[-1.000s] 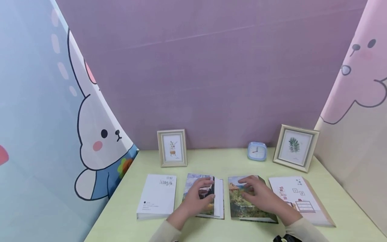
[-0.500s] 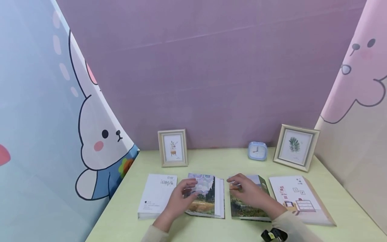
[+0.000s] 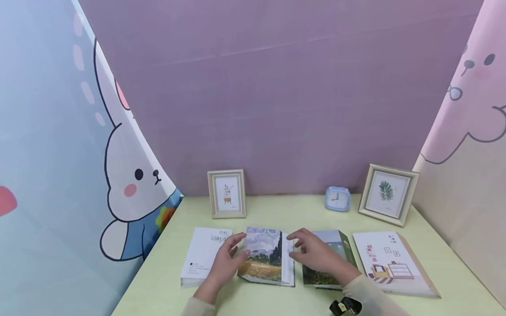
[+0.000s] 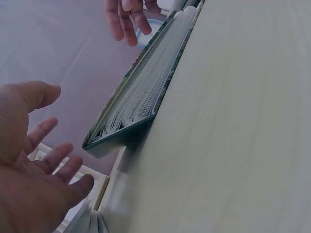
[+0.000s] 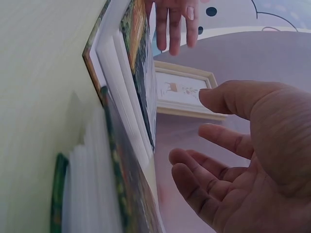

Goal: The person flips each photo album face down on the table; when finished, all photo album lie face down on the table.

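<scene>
A photo album with a painted landscape cover (image 3: 262, 259) lies on the table between my two hands. At its left edge hovers my left hand (image 3: 226, 262), thumb and fingers spread, with nothing in it. My right hand (image 3: 316, 252) is over the gap at the album's right edge, fingers loosely bent and apart, also holding nothing. Under the right wrist lies a second, greener album (image 3: 334, 239), partly covered by the hand. In the left wrist view the landscape album (image 4: 141, 87) shows its page edges, with fingers of the other hand above it.
A white book (image 3: 201, 259) lies at the left, partly behind the left hand. Another white book with furniture drawings (image 3: 391, 263) lies at the right. Behind stand a small picture frame (image 3: 211, 193), a blue clock (image 3: 337, 199) and a larger frame (image 3: 367, 188).
Both hands have shifted left: the left from over the landscape album to its left edge, the right from the green album toward the landscape album's right edge. The albums stay in place.
</scene>
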The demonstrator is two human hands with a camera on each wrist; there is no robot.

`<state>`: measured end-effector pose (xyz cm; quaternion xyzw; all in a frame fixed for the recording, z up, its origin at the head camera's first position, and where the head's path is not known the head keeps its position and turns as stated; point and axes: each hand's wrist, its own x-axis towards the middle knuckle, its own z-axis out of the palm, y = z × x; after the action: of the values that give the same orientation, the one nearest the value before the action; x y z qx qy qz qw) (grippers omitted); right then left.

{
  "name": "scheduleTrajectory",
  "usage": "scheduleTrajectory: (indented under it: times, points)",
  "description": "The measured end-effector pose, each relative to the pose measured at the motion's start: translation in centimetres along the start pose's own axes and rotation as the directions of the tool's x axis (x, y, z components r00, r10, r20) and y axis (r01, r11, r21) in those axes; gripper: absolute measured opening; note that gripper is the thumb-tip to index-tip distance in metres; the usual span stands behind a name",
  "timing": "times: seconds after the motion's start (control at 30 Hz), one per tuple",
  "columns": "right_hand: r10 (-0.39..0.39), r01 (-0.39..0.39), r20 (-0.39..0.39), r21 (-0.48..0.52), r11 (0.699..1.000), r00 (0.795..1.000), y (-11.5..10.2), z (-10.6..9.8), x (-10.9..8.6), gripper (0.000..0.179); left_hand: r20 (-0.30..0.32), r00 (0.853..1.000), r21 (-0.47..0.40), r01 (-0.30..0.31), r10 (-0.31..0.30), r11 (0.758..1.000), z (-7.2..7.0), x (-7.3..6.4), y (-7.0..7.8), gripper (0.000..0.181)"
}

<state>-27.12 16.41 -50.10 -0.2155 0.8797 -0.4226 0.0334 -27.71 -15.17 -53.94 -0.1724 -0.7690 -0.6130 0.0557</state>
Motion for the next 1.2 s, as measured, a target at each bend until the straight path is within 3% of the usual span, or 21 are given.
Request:
scheduleTrajectory:
  times: [0.27,0.43,0.73,1.2]
  points:
    - [0.004,-0.004,0.051,0.005,1.000,0.999,-0.5,1.0,0.4,0.048,0.058,0.995,-0.050,0.080,-0.077,0.996,0.0,0.2,-0.8,0.069]
    - [-0.027,0.034,0.069,-0.104,0.994,0.997,-0.7,1.9,0.7,0.054,0.088,0.990,-0.089,0.118,-0.110,0.989,0.1,0.0,-0.5,0.075]
    - [-0.076,0.089,0.059,-0.271,0.959,0.995,-0.6,3.1,1.1,0.061,0.065,0.989,-0.053,0.133,-0.130,0.990,0.2,-0.2,-0.2,0.074]
    - [-0.035,0.065,0.105,-0.294,0.954,0.994,-1.3,3.7,1.7,0.066,0.098,0.983,-0.049,0.162,-0.157,0.986,0.3,-0.4,-0.4,0.075]
